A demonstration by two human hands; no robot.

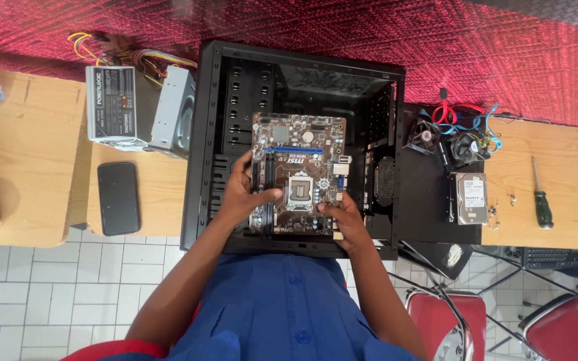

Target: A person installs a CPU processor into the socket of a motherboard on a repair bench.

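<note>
Motherboard (298,172) — 1, in 2 hands (242,197)

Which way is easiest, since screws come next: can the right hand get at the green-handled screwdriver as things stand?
Probably not at once: the right hand grips the motherboard; the screwdriver lies unobstructed, far right.

Blue buttoned shirt, red-trimmed short sleeve, bare forearms and hands

Under my fingers the motherboard (298,170) shows matt brown board with glinting metal parts, sitting in the matt black metal computer case (235,87), on pale smooth wooden tables (21,147) beside rough red cloth (503,47).
</note>
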